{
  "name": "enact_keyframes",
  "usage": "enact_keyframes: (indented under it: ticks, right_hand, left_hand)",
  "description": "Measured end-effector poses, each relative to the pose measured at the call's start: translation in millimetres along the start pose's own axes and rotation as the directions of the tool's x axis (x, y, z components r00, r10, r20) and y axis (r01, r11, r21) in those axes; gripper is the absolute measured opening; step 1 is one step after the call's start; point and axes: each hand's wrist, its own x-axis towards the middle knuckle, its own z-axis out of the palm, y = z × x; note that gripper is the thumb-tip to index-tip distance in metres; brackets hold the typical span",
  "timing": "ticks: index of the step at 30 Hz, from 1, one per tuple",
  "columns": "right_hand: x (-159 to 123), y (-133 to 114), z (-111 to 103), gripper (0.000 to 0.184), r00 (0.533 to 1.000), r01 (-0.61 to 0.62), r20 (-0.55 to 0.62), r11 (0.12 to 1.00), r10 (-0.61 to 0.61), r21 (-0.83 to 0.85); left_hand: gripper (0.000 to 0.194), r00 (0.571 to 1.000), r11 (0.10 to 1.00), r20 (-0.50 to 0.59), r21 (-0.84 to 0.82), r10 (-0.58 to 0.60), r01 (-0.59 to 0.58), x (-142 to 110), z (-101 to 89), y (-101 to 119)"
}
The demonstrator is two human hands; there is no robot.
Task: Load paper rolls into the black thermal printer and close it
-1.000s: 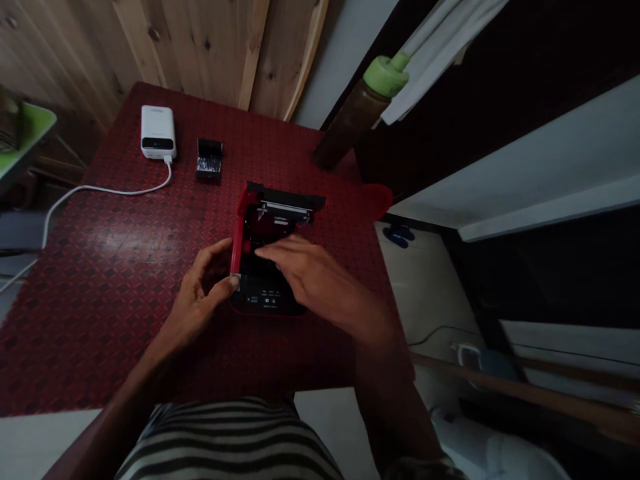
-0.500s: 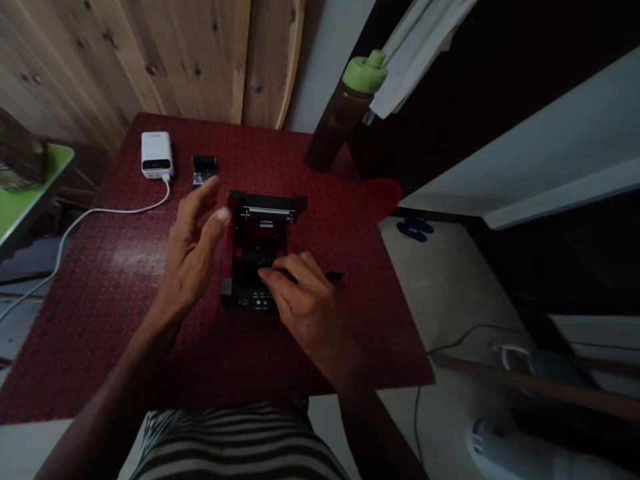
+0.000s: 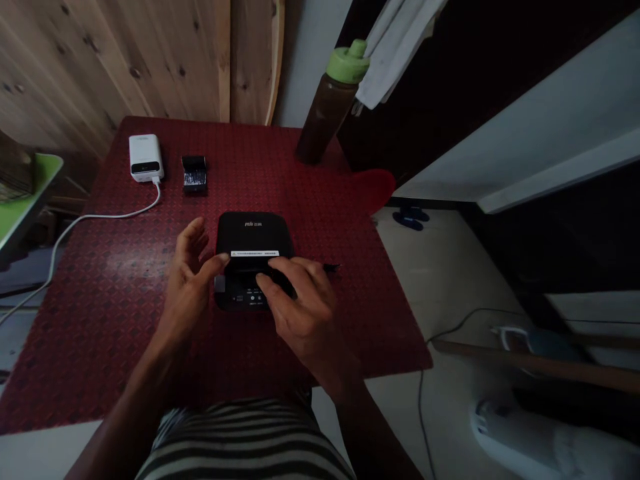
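A small black printer (image 3: 254,233) lies on the table in front of me with its lid down; a white label strip runs along the lid's front edge. My left hand (image 3: 187,270) is at its left side, fingers apart and slightly curled, the thumb tip against the lid's front left corner. Over the front right part is my right hand (image 3: 300,293), with thumb and forefinger drawn close together at the gap in front of the lid. Whatever is between those fingertips is too dark to make out. Small buttons and markings show on the front panel.
Behind stand a white power bank (image 3: 146,159) with a white cable (image 3: 107,215), a small black roll (image 3: 194,175) and a tall brown bottle (image 3: 325,110) with a green cap. A red rounded object (image 3: 375,190) sits at the right table edge. A dark strip (image 3: 331,267) lies beside my right hand.
The printer's lid, raised before, has come down over its inside. My left hand has lowered to the lid's left corner. My right hand stays at the front right; the whole view has shifted slightly.
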Motion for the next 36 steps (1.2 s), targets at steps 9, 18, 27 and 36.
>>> enact_keyframes:
  ticks: [9, 18, 27, 36]
  right_hand:
    - [-2, 1, -1, 0.023, 0.999, -0.04, 0.035, 0.994, 0.037, 0.104]
    - [-3, -1, -3, 0.021, 0.992, -0.102, 0.092, 0.98, 0.087, 0.169]
    - [-45, -1, -13, 0.06, 0.949, -0.304, 0.0, 0.915, 0.315, 0.265]
    - [-72, -8, 24, 0.055, 0.885, -0.453, 0.025, 0.848, 0.465, 0.276]
  left_hand:
    - [0.064, 0.984, 0.986, 0.135, -0.104, -0.119, 0.134, -18, -2.4, -15]
    - [0.063, 0.986, 0.992, 0.138, -0.071, -0.096, 0.106, -17, -1.4, -15]
    - [0.056, 0.98, 0.988, 0.154, -0.068, -0.128, 0.14, -33, -19.4, -15]
    - [0.052, 0.981, 0.988, 0.132, -0.051, -0.14, 0.148, -30, -18.9, -12]
